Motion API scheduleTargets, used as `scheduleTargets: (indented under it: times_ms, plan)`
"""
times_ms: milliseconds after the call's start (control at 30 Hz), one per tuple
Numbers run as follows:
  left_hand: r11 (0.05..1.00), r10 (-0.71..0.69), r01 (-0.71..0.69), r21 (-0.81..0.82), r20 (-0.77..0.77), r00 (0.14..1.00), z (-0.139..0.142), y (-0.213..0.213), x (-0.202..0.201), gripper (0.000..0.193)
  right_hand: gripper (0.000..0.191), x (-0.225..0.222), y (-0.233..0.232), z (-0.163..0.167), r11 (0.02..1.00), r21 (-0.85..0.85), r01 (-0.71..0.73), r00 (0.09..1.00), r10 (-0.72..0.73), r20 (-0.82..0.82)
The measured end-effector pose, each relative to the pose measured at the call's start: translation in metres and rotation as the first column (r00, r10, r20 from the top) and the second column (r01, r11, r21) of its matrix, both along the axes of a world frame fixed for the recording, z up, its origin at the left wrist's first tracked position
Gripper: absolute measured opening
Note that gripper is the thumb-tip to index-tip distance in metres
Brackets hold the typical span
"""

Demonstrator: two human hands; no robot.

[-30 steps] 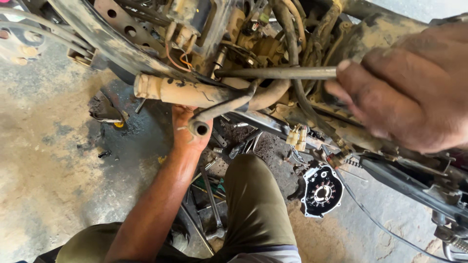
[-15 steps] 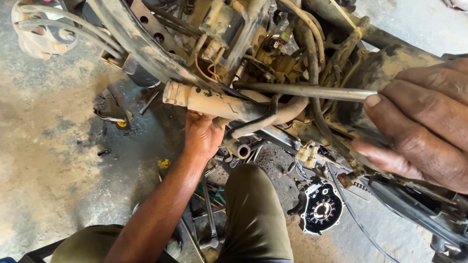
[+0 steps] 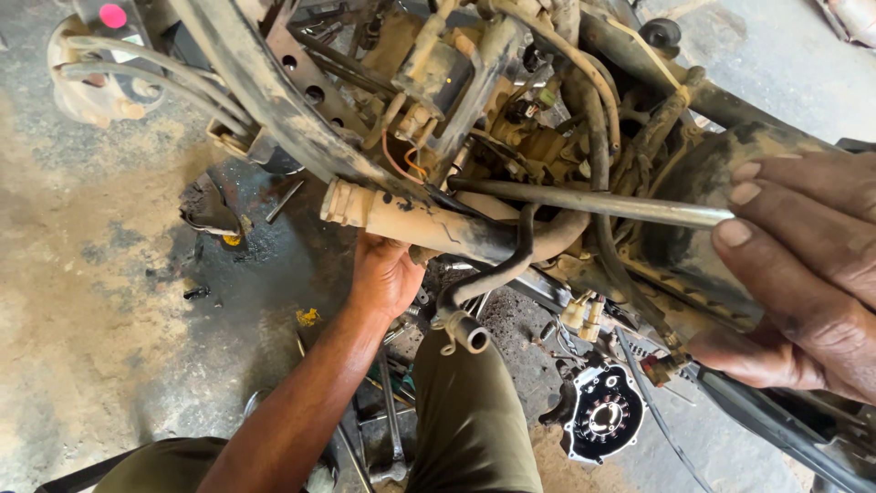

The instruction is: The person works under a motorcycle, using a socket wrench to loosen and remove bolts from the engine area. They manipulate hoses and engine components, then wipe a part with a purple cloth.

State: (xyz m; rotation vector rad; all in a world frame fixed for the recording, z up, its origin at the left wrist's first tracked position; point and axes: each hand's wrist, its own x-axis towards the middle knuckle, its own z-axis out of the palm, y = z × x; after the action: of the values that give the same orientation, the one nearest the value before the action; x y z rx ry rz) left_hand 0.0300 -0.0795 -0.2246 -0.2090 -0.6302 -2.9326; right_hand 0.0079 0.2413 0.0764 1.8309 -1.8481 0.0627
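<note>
Gripping a long metal rod [image 3: 593, 203] in my right hand [image 3: 803, 274], my left hand [image 3: 388, 274] cupped under the mud-caked tube [image 3: 429, 224] just above it; the rod, jutting leftward, could slip and snag the rubber hose [image 3: 497, 274].

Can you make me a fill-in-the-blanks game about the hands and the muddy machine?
1. The left hand reaches up under a muddy, tan-coloured ____.
2. The right hand is at the end of a long grey metal ____.
3. On the floor below lies a round black cover with a ____ ring in its middle.
4. The open end of the black hose hangs above the person's ____.

Missing words: pipe; rod; shiny; leg
</note>
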Motion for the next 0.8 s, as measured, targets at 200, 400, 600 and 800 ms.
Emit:
scheduleTargets:
  times_ms: [200, 400, 600, 800]
  plan:
    - [1.0, 0.0, 0.0, 0.007, -0.013, 1.0, 0.0, 0.0, 0.001, 0.046, 0.079, -0.004, -0.002, -0.001, 0.999, -0.02, -0.041, 0.999, 0.04, -0.019]
    - [1.0, -0.005, 0.005, 0.002, 0.012, 1.0, -0.002, -0.001, 0.0, 0.045, 0.084, -0.005, -0.004, -0.006, 0.998, -0.037, -0.046, 0.998, 0.044, -0.045]
    - [1.0, -0.02, 0.02, 0.006, -0.007, 1.0, -0.005, 0.0, 0.0, 0.043, 0.088, -0.007, 0.002, -0.008, 0.999, -0.026, -0.025, 0.997, 0.023, -0.07]
    - [1.0, -0.006, 0.006, 0.009, 0.015, 1.0, -0.008, 0.001, 0.002, 0.043, 0.092, -0.01, 0.007, -0.018, 0.997, -0.073, -0.031, 0.996, 0.025, -0.089]
